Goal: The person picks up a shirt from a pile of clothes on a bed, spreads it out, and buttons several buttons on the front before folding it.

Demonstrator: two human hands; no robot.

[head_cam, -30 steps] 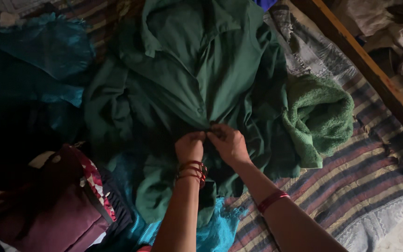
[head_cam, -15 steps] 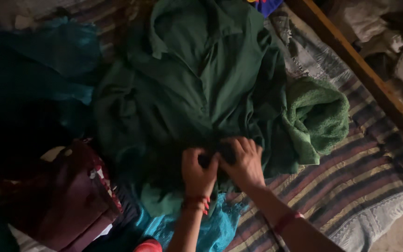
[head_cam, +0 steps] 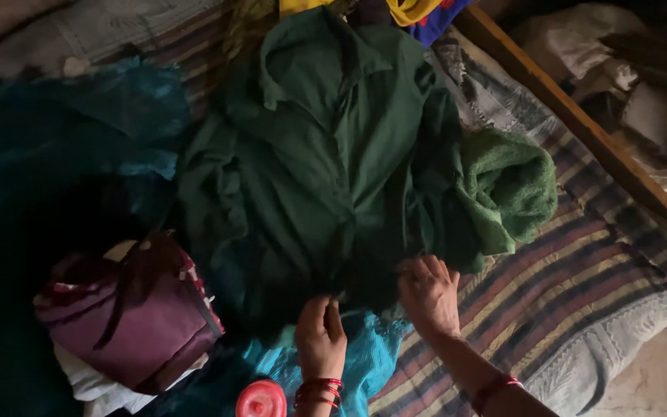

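Note:
A dark green collared shirt lies spread front-up on a striped blanket. My left hand pinches the shirt's bottom hem near its middle. Just to the right of it, my right hand grips the hem too, fingers curled over the cloth. Both wrists wear red bangles. A light green towel is bunched against the shirt's right side.
Teal cloth is heaped at the left and more turquoise cloth lies under my hands. A folded maroon garment stack sits at lower left. A red round lid is at the bottom edge. A wooden bed rail runs diagonally at right.
Both hands have slid down the shirt front from its middle to the bottom hem and moved apart. The view has shifted, bringing a red lid into sight.

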